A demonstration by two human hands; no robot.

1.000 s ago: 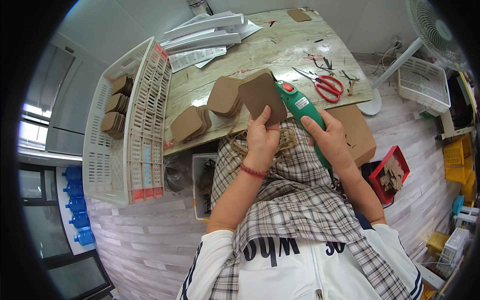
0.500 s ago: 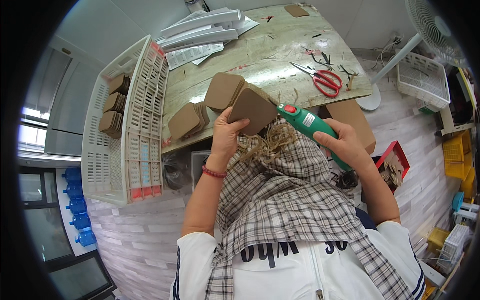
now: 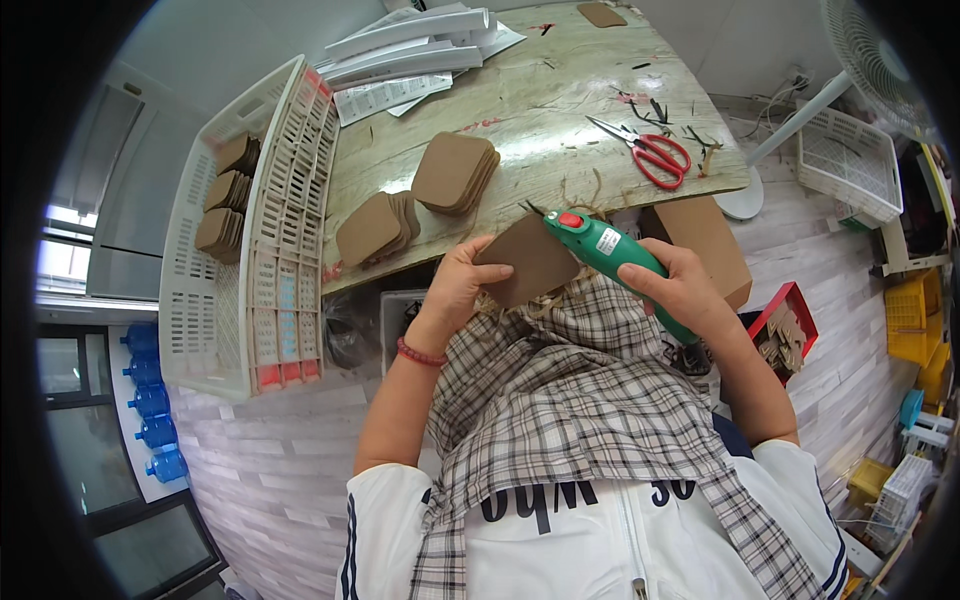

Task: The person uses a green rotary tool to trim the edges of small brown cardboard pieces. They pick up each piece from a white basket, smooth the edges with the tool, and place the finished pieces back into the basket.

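My left hand (image 3: 467,280) pinches a flat brown pad with rounded corners (image 3: 528,262) by its left edge, thumb on top. My right hand (image 3: 678,285) is wrapped round a green handheld power tool (image 3: 612,252) with a red button and a thin pronged tip. That tip is over the pad's far edge; whether it touches cannot be told. Tan trimmed strips (image 3: 572,292) lie in my lap, partly under the pad. On the table just beyond, one stack of similar brown pads (image 3: 452,172) stands next to a slanted pile of pads (image 3: 372,232).
Left of the table (image 3: 545,110), a white slatted crate (image 3: 250,330) holds several pad stacks. Red-handled scissors (image 3: 655,158) lie among scraps at the right, papers (image 3: 400,65) at the far left. A cardboard box (image 3: 705,245), a red box (image 3: 788,335) and a fan (image 3: 870,45) stand to the right.
The pad in my left hand has come nearer to me, away from the stack. My right hand has shifted the tool slightly left, its tip now over the pad's far edge.
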